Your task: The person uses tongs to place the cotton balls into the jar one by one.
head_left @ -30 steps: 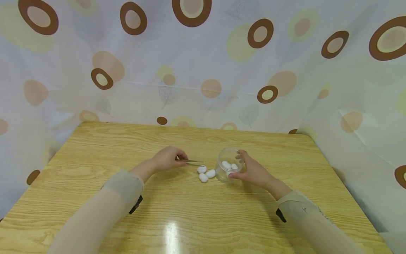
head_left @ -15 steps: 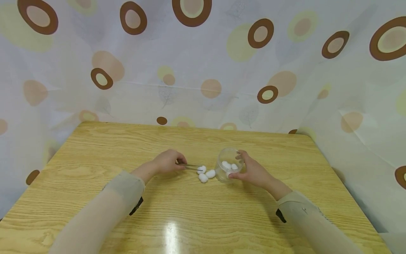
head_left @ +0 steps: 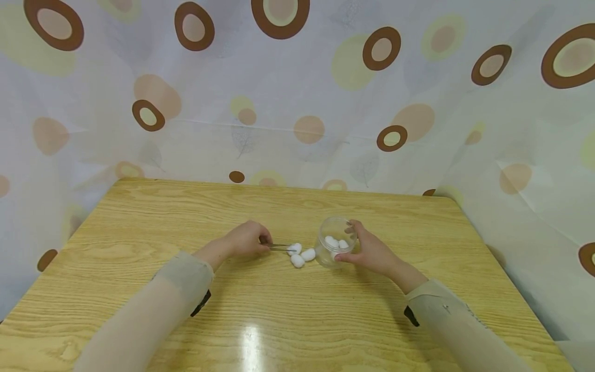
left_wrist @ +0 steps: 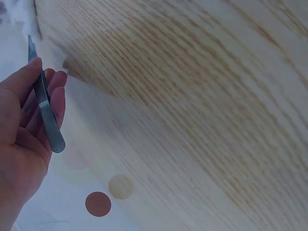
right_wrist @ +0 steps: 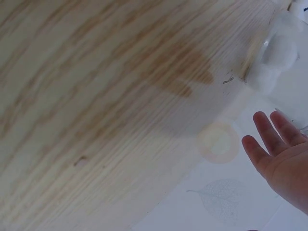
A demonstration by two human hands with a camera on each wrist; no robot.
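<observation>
Metal tweezers are pinched between the thumb and fingers of my left hand. In the head view their tips lie at a white cotton ball; whether they grip it I cannot tell. Two more cotton balls, a near one and a right one, lie against it on the table. My right hand holds a clear jar, thumb on the near side and fingers on the far side. The jar is tilted with its mouth toward me, and several cotton balls sit inside it.
The wooden table runs back to a patterned curtain behind it and at both sides. The jar stands just right of the loose cotton balls.
My left hand has lowered slightly, bringing the tweezers' tips from above the leftmost cotton ball down onto it. That ball has shifted slightly. My right hand and the jar have stayed still.
</observation>
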